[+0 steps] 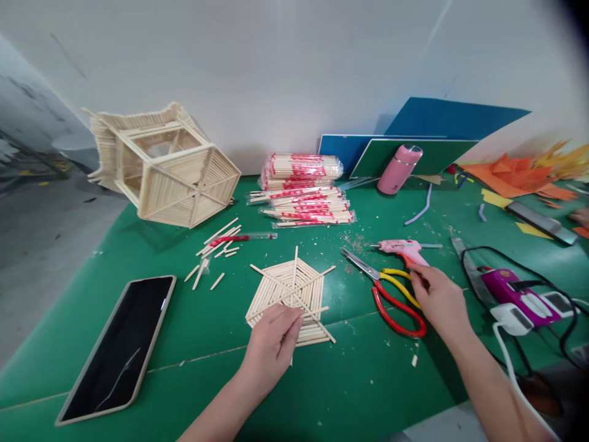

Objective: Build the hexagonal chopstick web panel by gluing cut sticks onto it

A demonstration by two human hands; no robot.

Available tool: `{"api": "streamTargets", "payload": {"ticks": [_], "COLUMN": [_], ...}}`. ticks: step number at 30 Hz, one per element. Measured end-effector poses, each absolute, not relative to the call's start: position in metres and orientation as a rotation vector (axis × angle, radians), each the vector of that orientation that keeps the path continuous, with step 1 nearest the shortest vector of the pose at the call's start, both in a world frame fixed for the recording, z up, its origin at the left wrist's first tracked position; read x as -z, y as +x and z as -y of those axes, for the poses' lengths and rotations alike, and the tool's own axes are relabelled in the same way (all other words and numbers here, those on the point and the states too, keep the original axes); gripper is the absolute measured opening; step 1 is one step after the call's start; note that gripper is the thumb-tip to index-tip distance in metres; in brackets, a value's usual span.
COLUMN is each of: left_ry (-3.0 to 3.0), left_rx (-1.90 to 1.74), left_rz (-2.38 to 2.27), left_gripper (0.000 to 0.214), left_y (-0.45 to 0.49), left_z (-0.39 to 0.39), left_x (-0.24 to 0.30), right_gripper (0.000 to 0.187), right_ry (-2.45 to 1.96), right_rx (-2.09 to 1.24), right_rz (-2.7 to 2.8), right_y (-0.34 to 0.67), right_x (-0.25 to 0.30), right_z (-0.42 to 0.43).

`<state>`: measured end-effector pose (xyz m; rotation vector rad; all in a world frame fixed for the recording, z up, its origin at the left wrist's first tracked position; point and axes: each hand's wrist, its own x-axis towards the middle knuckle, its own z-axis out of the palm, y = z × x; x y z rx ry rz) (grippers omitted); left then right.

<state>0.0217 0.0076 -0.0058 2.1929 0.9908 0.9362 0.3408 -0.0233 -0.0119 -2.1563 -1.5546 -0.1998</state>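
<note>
A flat hexagonal panel of pale wooden sticks (pixel 276 285) lies on the green table, crossed by several longer spoke sticks. My left hand (pixel 276 334) is over its lower edge, thumb and fingers pinched on a short wooden stick (pixel 317 311) that points right across the panel. At the right, my right hand (pixel 439 298) has its fingers closed against the handle of a pink glue gun (pixel 398 246) and the yellow grip of a pair of scissors (pixel 399 310). What lies inside those fingers is hidden. Scissors and glue gun both rest on the table.
A stick-built lantern-like frame (pixel 188 184) stands back left. Packaged sticks (pixel 304 190), loose sticks (pixel 221 245) and a pink bottle (pixel 400 170) lie beyond the panel. A phone (pixel 119 347) is at left, a purple power strip (pixel 519 294) with cords at right.
</note>
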Motion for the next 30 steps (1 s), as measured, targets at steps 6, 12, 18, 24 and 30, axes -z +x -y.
{"api": "streamTargets", "payload": {"ticks": [6,12,18,24,30], "left_ry": [2.181,2.168,2.096,1.497,1.129], "left_rx": [-0.943,-0.974,-1.085,-0.973,-0.956], "left_rz": [-0.994,-0.991,-1.074,-1.243,-1.103], "left_gripper": [0.016,0.017,0.016,0.017,0.022], "left_y": [0.022,0.022,0.017,0.015,0.029], "left_z": [-0.008,-0.006,-0.002,0.006,0.009], "left_x": [0.004,0.005,-0.006,-0.022,-0.025], "right_gripper": [0.028,0.031,0.021,0.028,0.040], "right_ry": [-2.187,-2.209,-2.257,-2.116,-1.750], "right_rx": [0.164,0.012,-0.062,-0.245,-1.078], "right_rz": [1.547,1.747,1.786,1.628,1.265], "right_y": [0.343,0.328,0.331,0.311,0.268], "right_x": [0.007,0.009,0.014,-0.012,-0.031], "right_z": [0.027,0.042,0.035,0.051,0.071]}}
